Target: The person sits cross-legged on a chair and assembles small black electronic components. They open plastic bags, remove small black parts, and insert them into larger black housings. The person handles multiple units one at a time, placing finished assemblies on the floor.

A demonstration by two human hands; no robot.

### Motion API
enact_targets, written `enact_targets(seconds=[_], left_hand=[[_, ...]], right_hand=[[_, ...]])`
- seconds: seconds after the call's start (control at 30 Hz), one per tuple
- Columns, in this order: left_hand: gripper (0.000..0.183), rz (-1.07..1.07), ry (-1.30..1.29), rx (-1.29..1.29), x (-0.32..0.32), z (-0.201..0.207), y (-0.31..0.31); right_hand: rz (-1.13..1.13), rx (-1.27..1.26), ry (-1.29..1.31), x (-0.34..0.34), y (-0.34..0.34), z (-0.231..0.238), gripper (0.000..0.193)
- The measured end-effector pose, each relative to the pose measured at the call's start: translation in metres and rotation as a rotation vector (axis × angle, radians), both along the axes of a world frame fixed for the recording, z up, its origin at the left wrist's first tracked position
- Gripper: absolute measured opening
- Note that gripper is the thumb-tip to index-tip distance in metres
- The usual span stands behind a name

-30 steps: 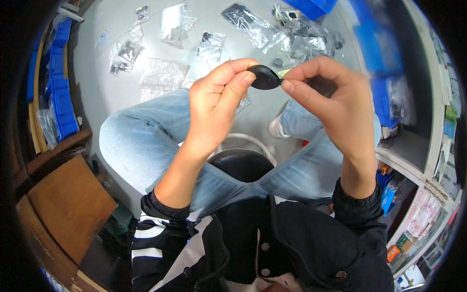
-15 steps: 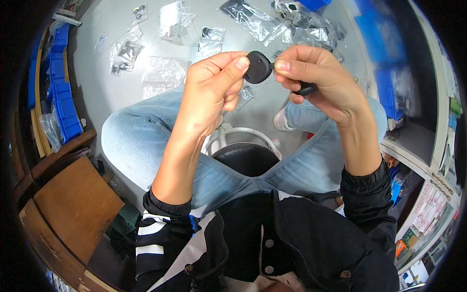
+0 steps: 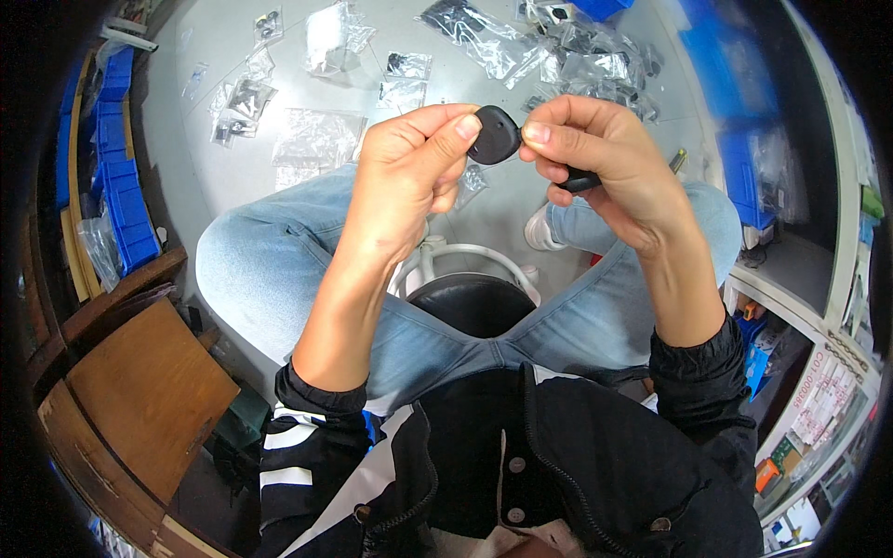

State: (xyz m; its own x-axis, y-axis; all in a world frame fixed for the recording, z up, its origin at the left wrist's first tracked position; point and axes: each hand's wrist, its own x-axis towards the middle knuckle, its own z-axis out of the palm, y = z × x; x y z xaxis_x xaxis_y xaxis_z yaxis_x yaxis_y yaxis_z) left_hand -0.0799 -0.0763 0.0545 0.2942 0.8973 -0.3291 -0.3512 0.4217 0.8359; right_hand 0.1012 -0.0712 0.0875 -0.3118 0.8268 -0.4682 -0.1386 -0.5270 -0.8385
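Between my hands is a flat black key shell [image 3: 496,136] with rounded corners and a small hole near its upper edge. My left hand [image 3: 411,167] pinches its left side between thumb and bent fingers. On the other side, my right hand [image 3: 600,158] has thumb and forefinger closed at the shell's narrow right end; whatever sits between those fingertips is hidden. A second black rounded piece [image 3: 579,180] is tucked under the curled lower fingers of my right hand, only partly showing.
Clear plastic bags of small parts [image 3: 595,65] lie over the grey floor ahead. A black round seat [image 3: 473,304] with a white frame is below my hands. Blue bins [image 3: 126,212] line the left beside a wooden board [image 3: 149,391]; a pale-framed cabinet [image 3: 791,325] stands right.
Both hands have shifted only slightly, the key shell sitting a touch lower and tilted a little differently. The grips look the same.
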Motion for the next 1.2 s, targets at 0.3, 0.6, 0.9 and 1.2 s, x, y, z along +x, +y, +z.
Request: enact_targets(seconds=[0.3, 0.6, 0.9, 1.2], left_hand=[[0.026, -0.025, -0.083, -0.038, -0.001, -0.001, 0.002], [0.027, -0.017, -0.167, 0.028, 0.0, 0.0, 0.0], [0.022, 0.116, 0.0, 0.402, 0.003, -0.006, -0.005], [0.019, 0.138, 0.028, 0.444, 0.003, -0.006, -0.006]], right_hand=[[-0.076, 0.009, 0.05, -0.008, -0.004, -0.002, 0.019], [-0.112, 0.188, 0.104, -0.009, -0.013, 0.002, 0.021], [-0.159, 0.325, 0.065, -0.014, -0.025, 0.001, 0.02], [-0.219, 0.437, -0.151, -0.017, -0.03, 0.01, 0.015]])
